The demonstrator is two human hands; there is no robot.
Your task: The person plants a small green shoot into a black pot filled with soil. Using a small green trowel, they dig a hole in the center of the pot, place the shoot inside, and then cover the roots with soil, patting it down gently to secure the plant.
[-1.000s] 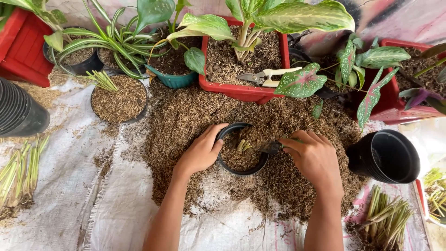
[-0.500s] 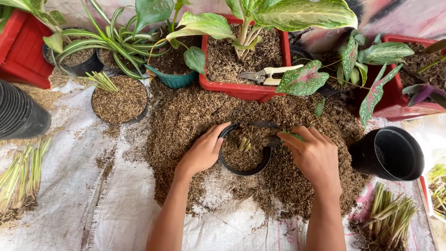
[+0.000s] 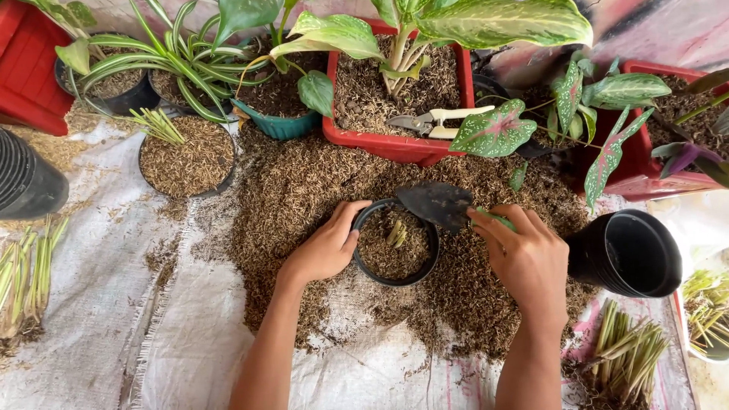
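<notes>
We are steadying a small black pot (image 3: 395,244) with our left hand (image 3: 325,249), fingers curled against its left rim. The pot is sitting in the middle of a husk pile (image 3: 304,197) on a white sack (image 3: 99,304), part-filled, with a pale cutting (image 3: 395,232) standing in it. Our right hand (image 3: 524,258) is gripping a trowel (image 3: 437,203) closed-fisted, its dark blade hanging over the pot's far right rim. An empty pot (image 3: 626,254) is lying just right of that hand. Shears (image 3: 437,121) are resting in the red planter (image 3: 395,144) beyond the pile.
</notes>
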